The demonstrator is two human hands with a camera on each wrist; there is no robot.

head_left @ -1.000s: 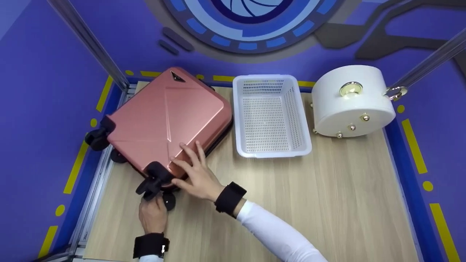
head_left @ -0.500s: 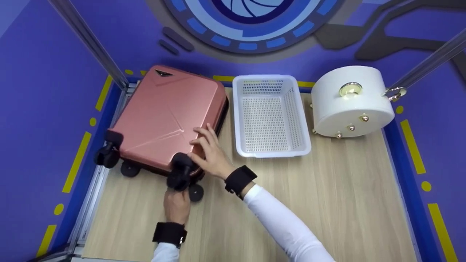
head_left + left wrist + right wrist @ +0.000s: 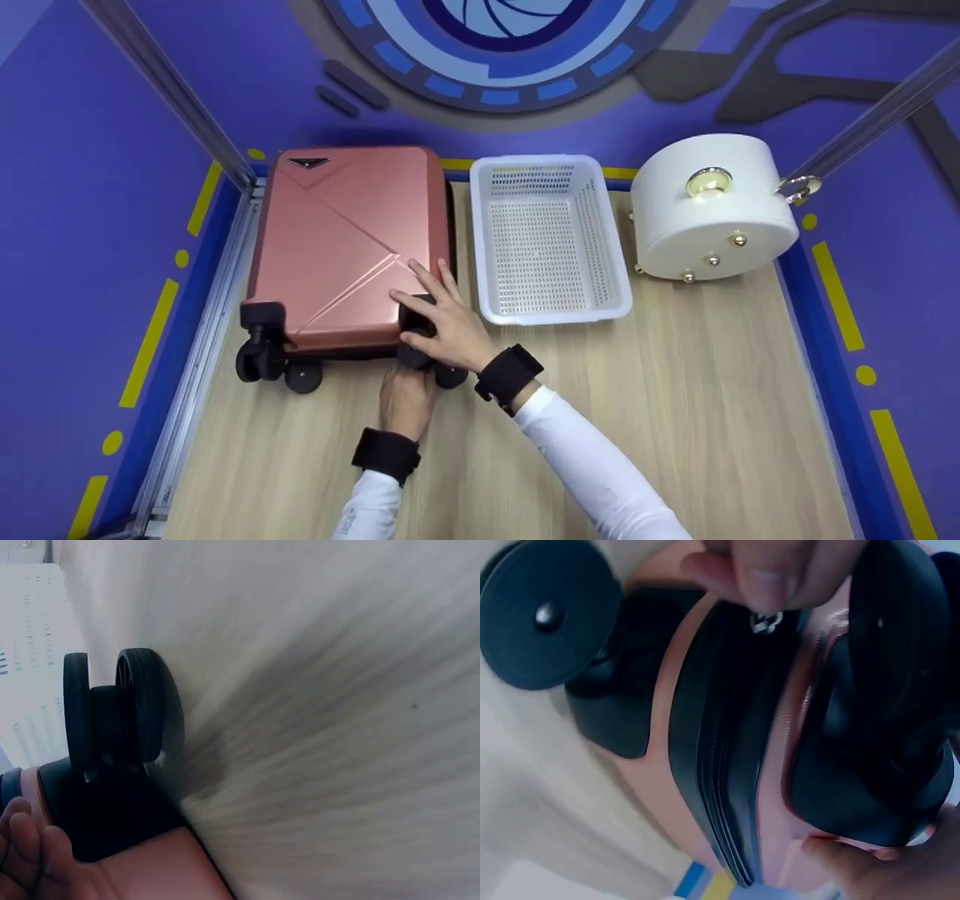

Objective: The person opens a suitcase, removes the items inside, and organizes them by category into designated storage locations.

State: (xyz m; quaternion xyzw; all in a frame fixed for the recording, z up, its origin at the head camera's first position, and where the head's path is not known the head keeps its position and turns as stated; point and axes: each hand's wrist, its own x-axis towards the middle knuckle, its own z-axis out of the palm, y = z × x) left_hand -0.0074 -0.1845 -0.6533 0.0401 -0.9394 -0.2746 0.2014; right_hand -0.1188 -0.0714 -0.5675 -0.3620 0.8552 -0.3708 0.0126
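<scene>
A pink hard-shell suitcase (image 3: pixel 341 225) lies flat on the tabletop at the left, with its wheels toward the person. My left hand (image 3: pixel 407 397) is at its near right corner, between the caster wheels. In the right wrist view, fingertips of that hand pinch a small zipper pull (image 3: pixel 765 621) on the black zipper (image 3: pixel 718 765). Spread across the same corner of the shell, my right hand (image 3: pixel 454 330) rests with its fingers extended over the side edge. A double caster wheel (image 3: pixel 142 705) shows close up in the left wrist view.
Right of the suitcase stands a white perforated basket (image 3: pixel 480 247), close beside it. Farther right a white round bag (image 3: pixel 705 210) with gold studs lies on its side. Blue walls (image 3: pixel 420 127) enclose the wooden tabletop (image 3: pixel 637 390) at the back and sides.
The suitcase has turned counterclockwise from a slanted position to nearly square with the back wall. Both hands have moved right along with its near corner.
</scene>
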